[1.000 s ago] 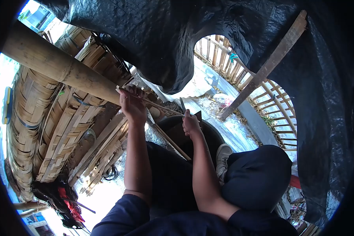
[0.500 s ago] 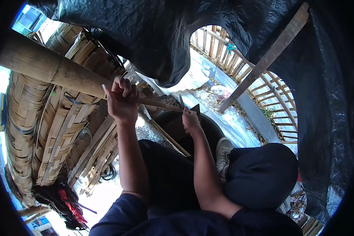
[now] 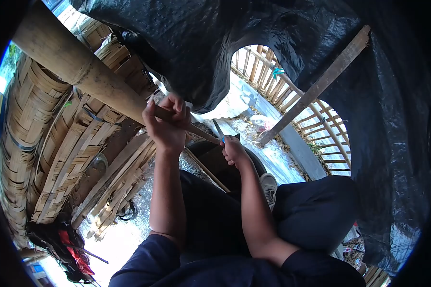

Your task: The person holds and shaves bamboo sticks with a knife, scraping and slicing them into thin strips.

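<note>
Stick (image 3: pixel 204 134) is sitting pinched in the left hand (image 3: pixel 167 130), seemingly for steadiness. The right hand (image 3: pixel 233 152) is clutching a knife (image 3: pixel 217 128).

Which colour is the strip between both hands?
Light brown; the strip shows best in the head view.

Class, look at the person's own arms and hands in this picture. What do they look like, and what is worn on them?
The left sleeve and right sleeve are short, dark navy and without visible markings. The left forearm and right forearm are bare. The left hand and right hand wear no gloves; no watch or bracelet shows.
</note>
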The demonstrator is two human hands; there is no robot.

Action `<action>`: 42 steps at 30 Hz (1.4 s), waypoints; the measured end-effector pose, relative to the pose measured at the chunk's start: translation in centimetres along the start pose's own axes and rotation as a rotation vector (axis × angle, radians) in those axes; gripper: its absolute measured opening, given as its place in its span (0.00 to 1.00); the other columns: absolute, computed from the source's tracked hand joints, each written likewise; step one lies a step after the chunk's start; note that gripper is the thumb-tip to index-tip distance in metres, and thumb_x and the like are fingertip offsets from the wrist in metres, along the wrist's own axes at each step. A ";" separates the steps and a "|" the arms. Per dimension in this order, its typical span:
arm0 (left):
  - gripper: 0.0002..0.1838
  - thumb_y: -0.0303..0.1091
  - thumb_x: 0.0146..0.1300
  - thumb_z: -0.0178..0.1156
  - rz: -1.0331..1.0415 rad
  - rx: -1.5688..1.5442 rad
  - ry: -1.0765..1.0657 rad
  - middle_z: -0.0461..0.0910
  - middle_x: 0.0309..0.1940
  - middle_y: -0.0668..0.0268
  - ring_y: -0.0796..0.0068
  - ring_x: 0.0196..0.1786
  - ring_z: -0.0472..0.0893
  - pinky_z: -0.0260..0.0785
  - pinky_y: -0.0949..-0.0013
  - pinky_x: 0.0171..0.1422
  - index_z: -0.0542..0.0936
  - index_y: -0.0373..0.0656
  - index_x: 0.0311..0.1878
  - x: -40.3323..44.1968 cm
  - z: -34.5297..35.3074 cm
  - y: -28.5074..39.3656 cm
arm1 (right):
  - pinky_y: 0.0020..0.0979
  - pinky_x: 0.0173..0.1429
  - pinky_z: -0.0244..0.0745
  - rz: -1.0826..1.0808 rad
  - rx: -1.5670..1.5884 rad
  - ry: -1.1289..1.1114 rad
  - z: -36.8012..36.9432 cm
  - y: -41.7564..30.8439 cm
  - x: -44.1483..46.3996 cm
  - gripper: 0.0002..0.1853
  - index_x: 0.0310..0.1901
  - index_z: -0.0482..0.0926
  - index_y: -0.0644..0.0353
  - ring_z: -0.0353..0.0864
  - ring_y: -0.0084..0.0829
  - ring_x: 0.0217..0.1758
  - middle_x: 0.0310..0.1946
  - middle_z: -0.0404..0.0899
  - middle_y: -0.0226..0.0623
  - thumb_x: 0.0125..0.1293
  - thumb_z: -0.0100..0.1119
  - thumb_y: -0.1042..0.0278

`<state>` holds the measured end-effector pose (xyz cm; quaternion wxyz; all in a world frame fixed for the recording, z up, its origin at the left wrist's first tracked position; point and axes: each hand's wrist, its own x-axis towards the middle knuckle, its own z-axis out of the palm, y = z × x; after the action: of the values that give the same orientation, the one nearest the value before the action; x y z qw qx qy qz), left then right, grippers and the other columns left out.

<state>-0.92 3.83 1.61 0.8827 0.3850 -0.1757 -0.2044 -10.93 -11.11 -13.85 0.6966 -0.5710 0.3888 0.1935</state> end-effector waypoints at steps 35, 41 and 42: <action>0.37 0.76 0.62 0.39 0.151 0.251 -0.375 0.52 0.16 0.77 0.85 0.20 0.51 0.39 0.75 0.23 0.57 0.47 0.20 -3.1 6.1 -5.2 | 0.44 0.32 0.73 -0.839 -0.666 0.526 1.0 -2.5 -14.9 0.11 0.41 0.72 0.68 0.79 0.52 0.30 0.28 0.78 0.53 0.70 0.42 0.69; 0.34 0.70 0.67 0.38 0.221 0.205 -0.275 0.51 0.14 0.78 0.85 0.17 0.48 0.39 0.74 0.21 0.56 0.48 0.19 -2.9 4.2 -4.4 | 0.51 0.42 0.75 -0.737 -0.624 0.456 3.1 1.6 -10.6 0.08 0.37 0.71 0.72 0.81 0.60 0.36 0.26 0.76 0.67 0.65 0.46 0.75; 0.33 0.69 0.67 0.38 0.205 0.183 -0.265 0.50 0.15 0.78 0.84 0.17 0.48 0.38 0.74 0.22 0.57 0.49 0.20 -2.8 3.9 -4.2 | 0.51 0.43 0.75 -0.714 -0.659 0.444 2.8 3.4 -8.4 0.08 0.37 0.71 0.72 0.80 0.60 0.37 0.27 0.76 0.67 0.66 0.45 0.74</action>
<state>-6.11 0.23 0.50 0.8292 0.4135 -0.3467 -0.1457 -17.73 -6.08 -9.54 0.4038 -0.8836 0.2269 -0.0692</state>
